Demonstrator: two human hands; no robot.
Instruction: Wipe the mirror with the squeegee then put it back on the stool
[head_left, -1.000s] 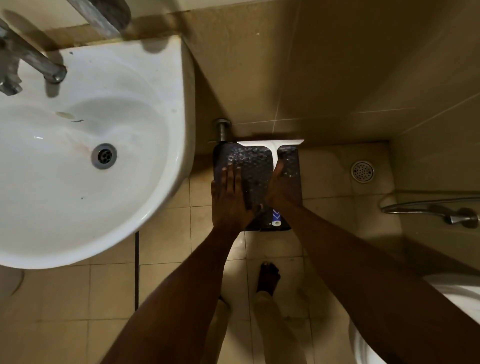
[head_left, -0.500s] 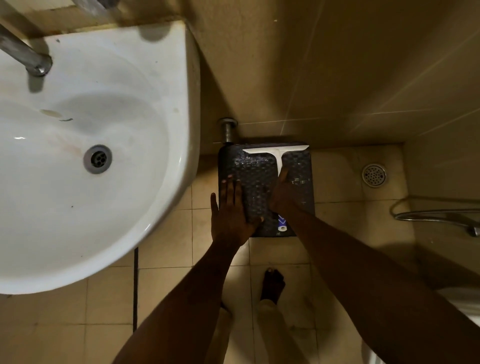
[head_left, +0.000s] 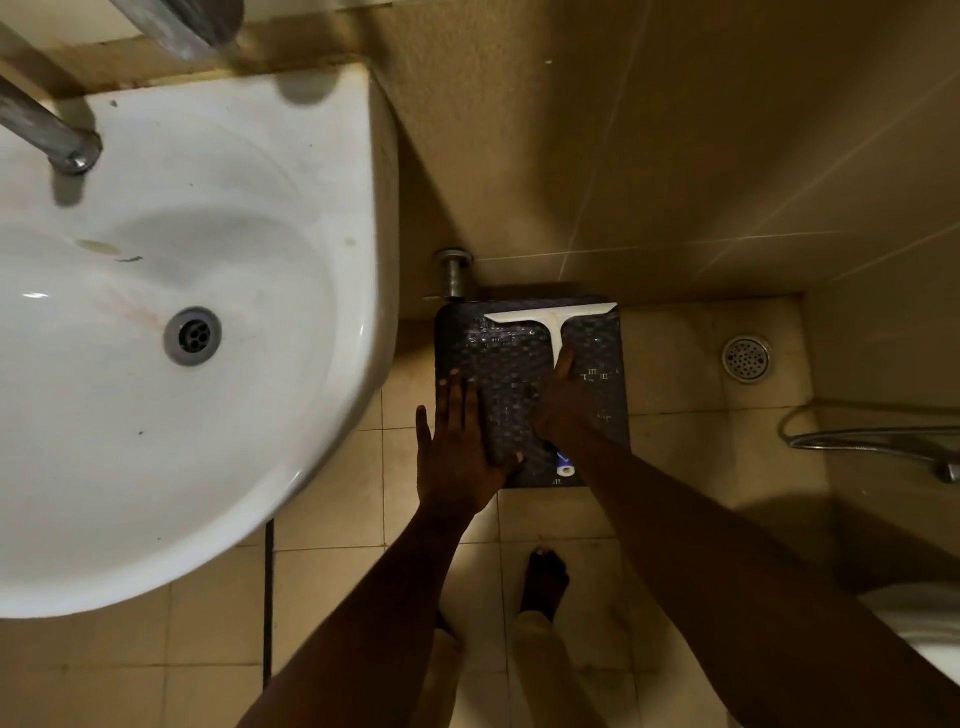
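White squeegee (head_left: 553, 325) lies on stool (head_left: 498, 364); right hand (head_left: 563, 400) fingers close around handle, left hand (head_left: 460, 447) spread flat. Weak grasp risks dropping.

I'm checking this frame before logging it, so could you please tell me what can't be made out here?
- Squeegee handle, head view: its middle is hidden under the right hand.
- Mirror: outside the frame.
- Stool legs: hidden beneath its top.
- Toilet: cut off by the right edge.
- Tap: cut off by the left edge.
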